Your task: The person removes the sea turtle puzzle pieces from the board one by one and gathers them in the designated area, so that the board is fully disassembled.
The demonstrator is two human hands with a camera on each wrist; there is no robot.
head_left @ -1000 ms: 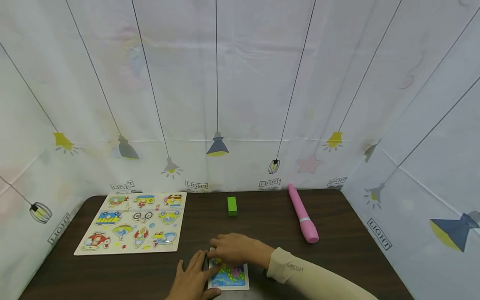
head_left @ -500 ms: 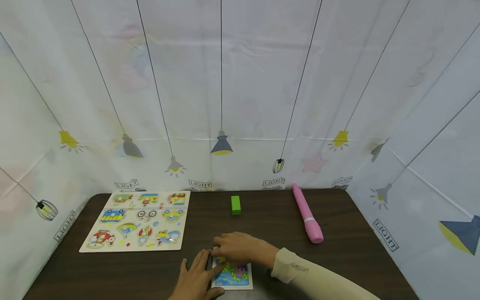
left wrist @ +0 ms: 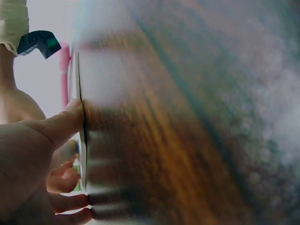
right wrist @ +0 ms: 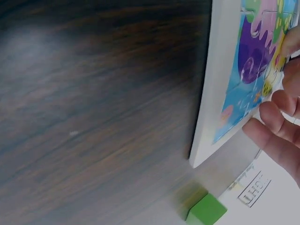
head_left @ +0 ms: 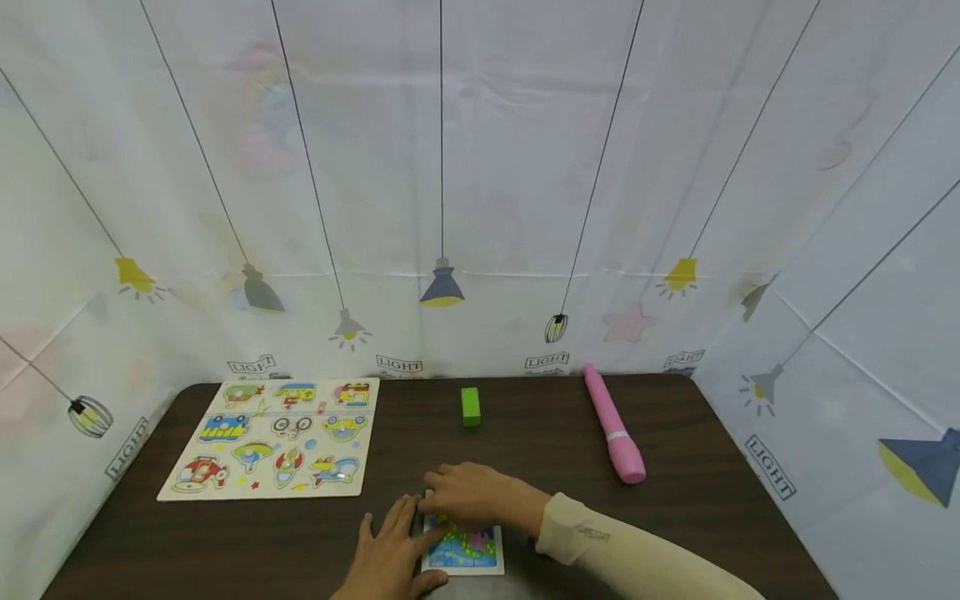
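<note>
A small jigsaw puzzle (head_left: 463, 553) in a white frame lies on the dark table, with a blue, green and purple picture. My left hand (head_left: 390, 550) is spread at its left side; the thumb touches the frame's near edge and one finger reaches over the picture. My right hand (head_left: 471, 498) lies over the far left part, its fingers bent and touching the puzzle. In the right wrist view the right fingertips (right wrist: 269, 115) stand at the picture's edge; whether they pinch a piece is hidden. The left thumb (left wrist: 70, 117) lies against the frame in the left wrist view.
A larger board with vehicle pictures (head_left: 262, 442) lies at the back left. Behind the puzzle stands a green block (head_left: 470, 407). A pink microphone-shaped toy (head_left: 615, 425) lies at the right. A white curtain (head_left: 510, 167) with printed lamps hangs behind the table.
The view has shifted slightly. Both hands keep nearly the same place on the puzzle; the right fingers stay bent at its far left part.
</note>
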